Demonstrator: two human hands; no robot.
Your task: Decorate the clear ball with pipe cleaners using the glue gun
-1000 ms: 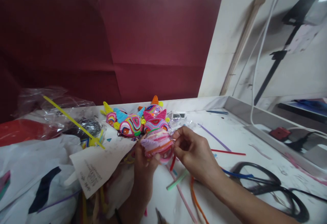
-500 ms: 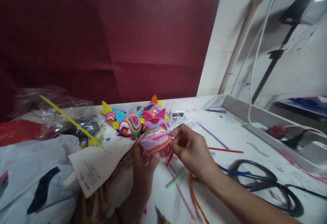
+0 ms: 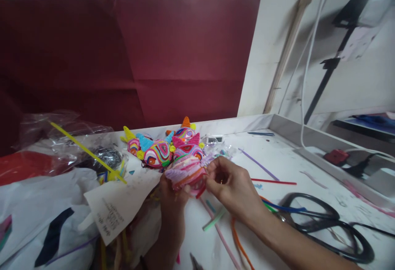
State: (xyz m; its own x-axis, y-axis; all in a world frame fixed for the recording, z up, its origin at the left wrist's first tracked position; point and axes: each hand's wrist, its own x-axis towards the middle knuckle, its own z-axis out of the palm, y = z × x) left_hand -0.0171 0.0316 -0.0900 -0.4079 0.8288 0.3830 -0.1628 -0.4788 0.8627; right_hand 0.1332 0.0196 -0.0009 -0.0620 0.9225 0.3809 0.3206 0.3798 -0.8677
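Note:
A pink, lilac and orange striped ornament, covered in fuzzy pipe cleaners, is held low over the table. My left hand is wrapped round its left and lower side. At its right edge, my right hand pinches a red pipe cleaner that runs along the ornament's lower right rim. The tips of these fingers are partly hidden. Just behind stand several finished animal-head ornaments, among them one with blue horns and one with pink ears.
Loose pipe cleaners, including pink, green and orange, lie below my hands. Black-handled scissors rest at the right. A written paper sheet, white bag and clear plastic crowd the left. A raised edge borders the table.
The ornament has tilted slightly in my left hand. The red pipe cleaner, which hung below the rim, now lies along its lower right edge. My right hand has shifted slightly down.

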